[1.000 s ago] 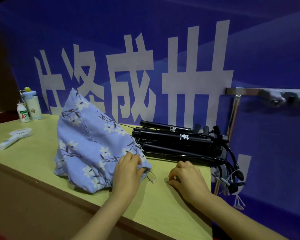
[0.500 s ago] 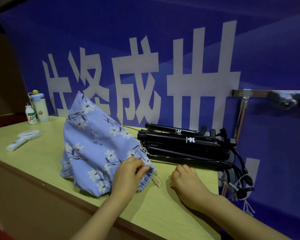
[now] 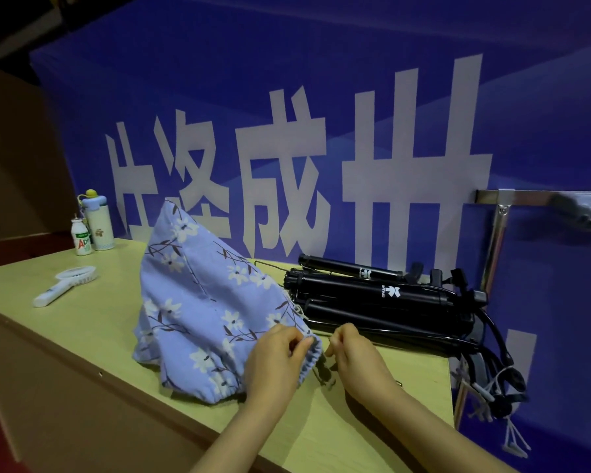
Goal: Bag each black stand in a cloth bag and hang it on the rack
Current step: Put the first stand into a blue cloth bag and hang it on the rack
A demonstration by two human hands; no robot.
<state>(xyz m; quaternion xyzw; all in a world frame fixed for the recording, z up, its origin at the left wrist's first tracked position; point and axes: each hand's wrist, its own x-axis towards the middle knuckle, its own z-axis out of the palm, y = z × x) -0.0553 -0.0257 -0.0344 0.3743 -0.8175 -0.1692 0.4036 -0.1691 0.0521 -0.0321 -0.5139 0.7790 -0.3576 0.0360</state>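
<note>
At lower center, the cloth bag hem is pinched by the left hand while the drawstring seems nipped by the right hand, apparently so the mouth is opened for the black stands.

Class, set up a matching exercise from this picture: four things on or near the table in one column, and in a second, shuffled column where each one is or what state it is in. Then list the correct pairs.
Things
1. cloth bag
2. black stands
3. handheld fan
4. metal rack

Places or states
A. lying flat at the table's left end
B. mounted on the blue wall, right
C. stacked lying down, unbagged
D. rim pinched by the left hand

Pairs: 1-D, 2-C, 3-A, 4-B
</note>
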